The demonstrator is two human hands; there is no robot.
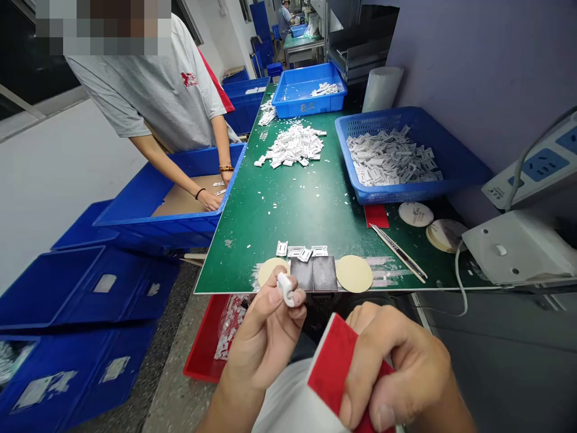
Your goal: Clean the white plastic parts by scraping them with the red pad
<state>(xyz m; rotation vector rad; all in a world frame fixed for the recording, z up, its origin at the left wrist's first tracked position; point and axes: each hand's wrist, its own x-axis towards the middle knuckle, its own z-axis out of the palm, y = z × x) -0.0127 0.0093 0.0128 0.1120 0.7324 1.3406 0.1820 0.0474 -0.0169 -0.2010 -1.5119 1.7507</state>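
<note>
My left hand [265, 340] pinches a small white plastic part [285, 290] between thumb and fingers, just in front of the table edge. In my right hand [401, 361] is a red flat pad [332, 361] with a pale edge, gripped between thumb and curled fingers. The pad is apart from the part. Past my left hand, two dark grey squares [323, 273] lie at the table edge between two round cream discs [354, 273]. Several white plastic parts [282, 248] lie just behind the squares.
The green table [288, 207] bears a white parts heap [295, 144], a blue basket [360, 193], a blue tray [288, 109], a utility knife [399, 252] and a power strip [536, 162]. A co-worker [180, 90] reaches into a blue crate [148, 222]. Below stands a red bin [202, 355].
</note>
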